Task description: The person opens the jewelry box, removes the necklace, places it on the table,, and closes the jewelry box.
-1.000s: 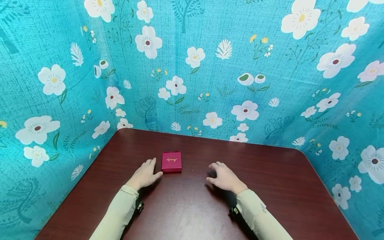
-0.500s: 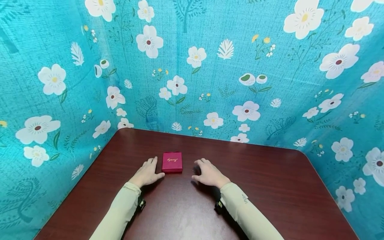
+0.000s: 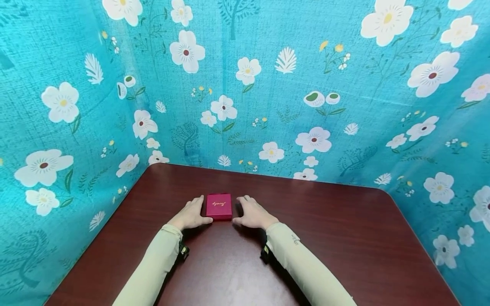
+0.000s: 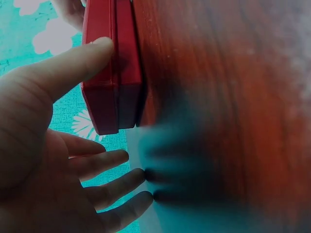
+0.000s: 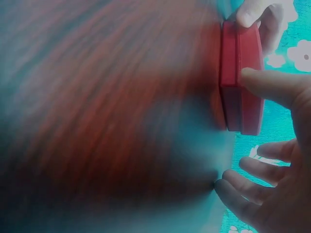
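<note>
A small red jewelry box (image 3: 219, 206) with gold lettering on its lid lies closed on the dark table. My left hand (image 3: 189, 214) is at its left side, thumb at the near left corner, fingers apart and reaching along the side. On the opposite side is my right hand (image 3: 252, 213), its thumb by the near right corner. In the left wrist view, the left thumb (image 4: 80, 63) overlaps the box's front side, while the other fingers stand off it. The right thumb (image 5: 272, 86) likewise meets the box's edge in the right wrist view; whether either thumb presses, I cannot tell.
The reddish-brown wooden table (image 3: 325, 221) spreads widely to the right and in front of the box. A turquoise flowered cloth (image 3: 245, 106) hangs behind the table and along both sides. Each wrist carries a small black device on its underside.
My right hand has moved left across the table to the box's right side. The left hand has shifted slightly right, its thumb now at the box's near corner. The box has stayed put.
</note>
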A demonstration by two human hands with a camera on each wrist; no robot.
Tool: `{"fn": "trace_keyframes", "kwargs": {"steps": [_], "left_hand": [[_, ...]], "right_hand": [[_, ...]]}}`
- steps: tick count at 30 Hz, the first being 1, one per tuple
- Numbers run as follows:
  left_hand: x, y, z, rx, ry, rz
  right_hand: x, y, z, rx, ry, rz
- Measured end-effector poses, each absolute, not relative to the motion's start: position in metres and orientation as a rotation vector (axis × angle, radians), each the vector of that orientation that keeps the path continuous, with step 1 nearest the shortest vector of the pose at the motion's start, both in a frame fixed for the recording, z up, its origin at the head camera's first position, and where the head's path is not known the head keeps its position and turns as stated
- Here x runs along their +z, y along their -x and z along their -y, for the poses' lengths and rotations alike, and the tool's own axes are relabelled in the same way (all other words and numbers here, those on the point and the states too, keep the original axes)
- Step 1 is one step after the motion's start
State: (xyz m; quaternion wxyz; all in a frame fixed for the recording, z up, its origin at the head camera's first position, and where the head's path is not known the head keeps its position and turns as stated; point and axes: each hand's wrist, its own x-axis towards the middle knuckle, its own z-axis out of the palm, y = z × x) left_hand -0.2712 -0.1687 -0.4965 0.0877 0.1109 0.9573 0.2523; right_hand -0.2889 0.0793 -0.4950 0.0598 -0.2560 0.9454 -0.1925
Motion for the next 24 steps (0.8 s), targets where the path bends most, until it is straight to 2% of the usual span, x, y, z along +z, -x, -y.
{"fn": "trace_keyframes", "kwargs": {"steps": [12, 24], "left_hand": [[-0.487, 0.284, 0.164, 0.795, -0.332, -2.79], [-0.49, 0.291, 0.166, 0.732, -0.314, -2.787]], "right_hand": [[-0.498, 0.306, -0.059, -0.691, 0.771, -2.794], [-0.498, 0.309, -0.05, -0.693, 0.788, -2.798]]}}
